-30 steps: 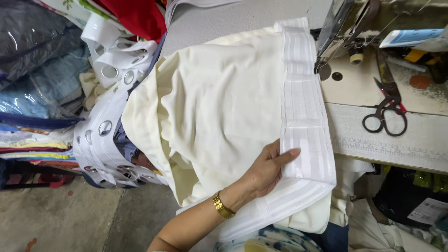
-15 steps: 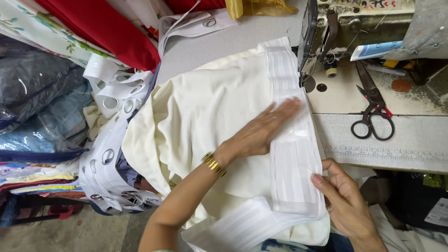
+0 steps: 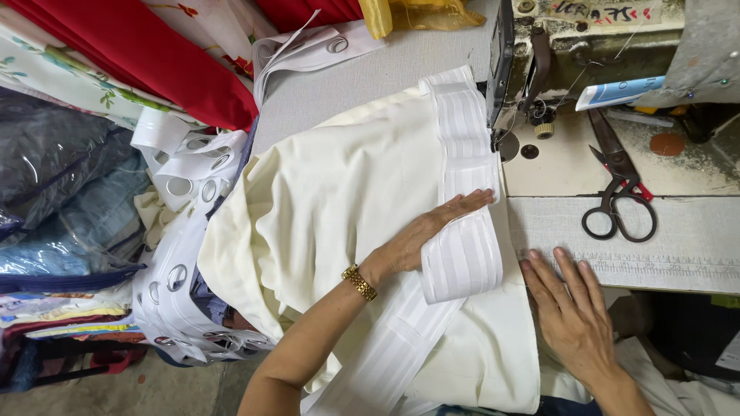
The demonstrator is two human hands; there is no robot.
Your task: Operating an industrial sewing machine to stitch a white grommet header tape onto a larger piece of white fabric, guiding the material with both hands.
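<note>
A cream fabric (image 3: 339,200) lies over the grey table, with a white ribbed tape (image 3: 462,146) running along its right edge up to the sewing machine (image 3: 524,69). My left hand (image 3: 432,231), with a gold bracelet at the wrist, lies flat on the tape and cloth, fingers pointing toward the machine. My right hand (image 3: 566,308) rests flat, fingers spread, on the cream cloth at the table's front edge, beside the folded end of the tape. Neither hand grips anything.
Black-handled scissors (image 3: 620,192) lie on the machine table at the right, next to a blue-and-white tube (image 3: 617,92). White eyelet tape (image 3: 185,231) hangs at the left. Red cloth (image 3: 154,62), bagged fabrics (image 3: 54,192) and yellow cloth (image 3: 416,11) pile around.
My left hand slid forward along the tape toward the machine. My right hand came into view and moved up flat onto the cloth at the table edge.
</note>
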